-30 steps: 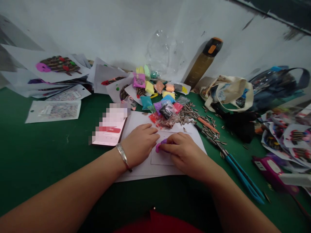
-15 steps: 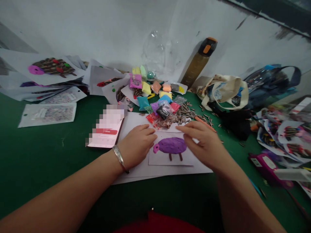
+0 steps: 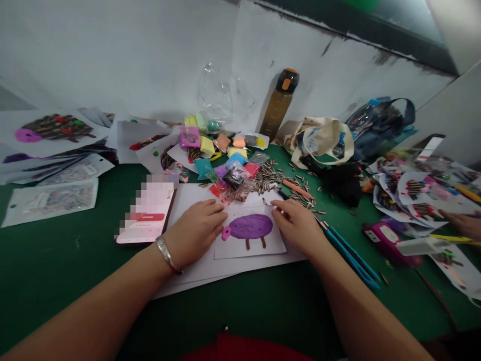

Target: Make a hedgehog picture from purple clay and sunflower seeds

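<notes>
A small white card (image 3: 225, 252) lies on larger white sheets (image 3: 180, 268), bearing a purple clay sheep-like animal (image 3: 251, 226) with a pink head and two brown legs. My left hand (image 3: 199, 230), a silver bracelet on its wrist, rests palm down on the paper at the card's left edge, fingers stretched out. My right hand (image 3: 298, 225) is at the card's upper right corner, thumb and forefinger apart. One sunflower seed (image 3: 264, 201) lies just beside the right forefinger tip. Beyond the hands sits a heap of sunflower seeds (image 3: 268, 176).
Bagged coloured clay (image 3: 204, 169) is piled behind the card. A phone (image 3: 148, 225) lies left, blue tweezers (image 3: 351, 255) right. A bottle (image 3: 278, 103) and a cloth bag (image 3: 319, 140) stand by the wall. Another person's hand (image 3: 462, 224) shows at far right.
The view has swung right, so things sit further left. My right hand has come down to the card's upper right corner. The blue tweezers and another person's hand now show.
</notes>
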A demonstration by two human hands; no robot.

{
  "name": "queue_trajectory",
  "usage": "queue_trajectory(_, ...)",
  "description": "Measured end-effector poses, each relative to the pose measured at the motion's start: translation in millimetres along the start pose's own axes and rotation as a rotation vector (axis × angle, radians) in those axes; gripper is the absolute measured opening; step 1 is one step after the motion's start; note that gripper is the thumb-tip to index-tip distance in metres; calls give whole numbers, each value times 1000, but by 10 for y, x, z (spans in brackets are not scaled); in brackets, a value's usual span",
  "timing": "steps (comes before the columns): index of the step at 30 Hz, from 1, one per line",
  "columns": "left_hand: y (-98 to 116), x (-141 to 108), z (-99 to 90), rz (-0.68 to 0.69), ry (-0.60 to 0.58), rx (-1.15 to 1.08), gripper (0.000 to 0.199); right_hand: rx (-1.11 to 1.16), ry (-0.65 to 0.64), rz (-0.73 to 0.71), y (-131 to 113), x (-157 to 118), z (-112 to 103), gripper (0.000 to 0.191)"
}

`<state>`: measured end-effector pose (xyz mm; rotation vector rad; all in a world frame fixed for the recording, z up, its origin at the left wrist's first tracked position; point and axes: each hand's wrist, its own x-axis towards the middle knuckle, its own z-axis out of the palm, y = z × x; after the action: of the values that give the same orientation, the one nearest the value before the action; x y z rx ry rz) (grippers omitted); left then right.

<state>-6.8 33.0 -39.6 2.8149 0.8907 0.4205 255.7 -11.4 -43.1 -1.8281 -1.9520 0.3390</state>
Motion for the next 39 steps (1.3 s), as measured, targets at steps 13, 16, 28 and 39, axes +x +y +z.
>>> queue_trajectory(13, 21, 8, -34, -217, 52, -96, 44, 226, 23, 129, -26, 26, 59, 9)
queue_trajectory(16, 49, 15, -114, -370, 132, -198, 50, 357, 39, 125, -55, 28, 68, 9)
queue_trajectory(28, 58, 29, -216, -784, 201, -1119, 72, 757, -9, 146, -58, 48, 44, 12)
queue_trajectory(39, 115, 70, -235, -758, 31, -979, 30, 753, -15, 173, -72, 73, 56, 11)
